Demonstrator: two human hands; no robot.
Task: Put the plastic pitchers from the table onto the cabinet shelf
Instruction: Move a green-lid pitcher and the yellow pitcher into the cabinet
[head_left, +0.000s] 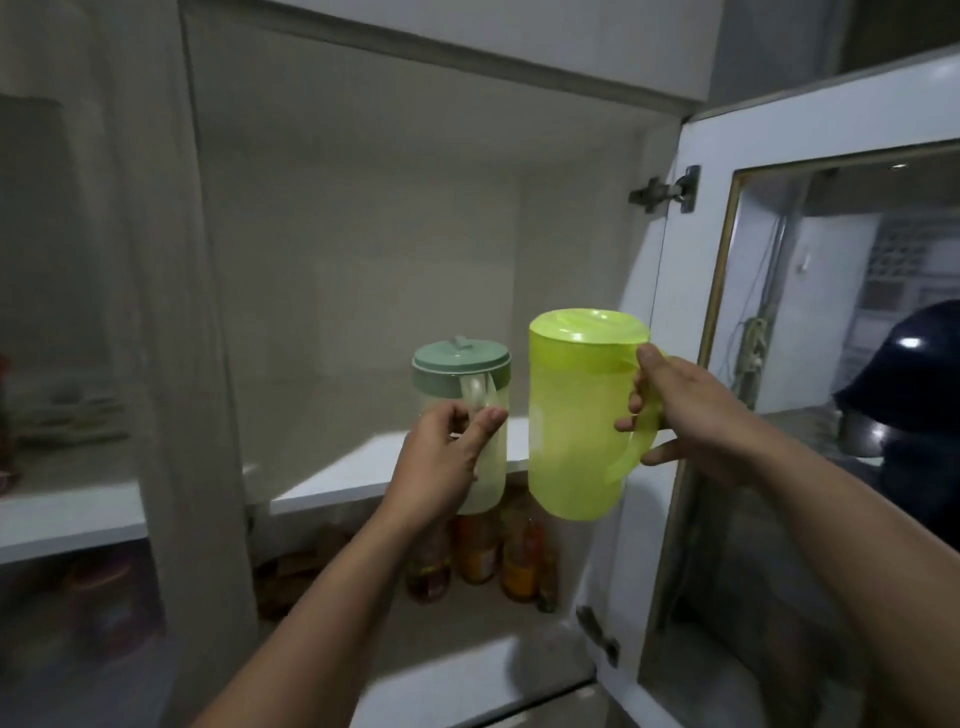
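My left hand (447, 457) grips the handle of a clear pitcher with a grey-green lid (461, 358). A bright lime-green pitcher with a matching lid (576, 410) hangs from my right hand (691, 410), whose fingers wrap its handle. Both pitchers are upright and held in the air side by side, just in front of the white cabinet shelf (343, 473). Their bases hang below the shelf's front edge. The shelf surface behind them is bare.
The cabinet door (696, 291) with a glass pane stands open on the right, close to my right wrist. Several bottles of orange and brown liquid (483, 551) stand on the lower shelf. The left compartment behind frosted glass (72, 405) holds blurred items.
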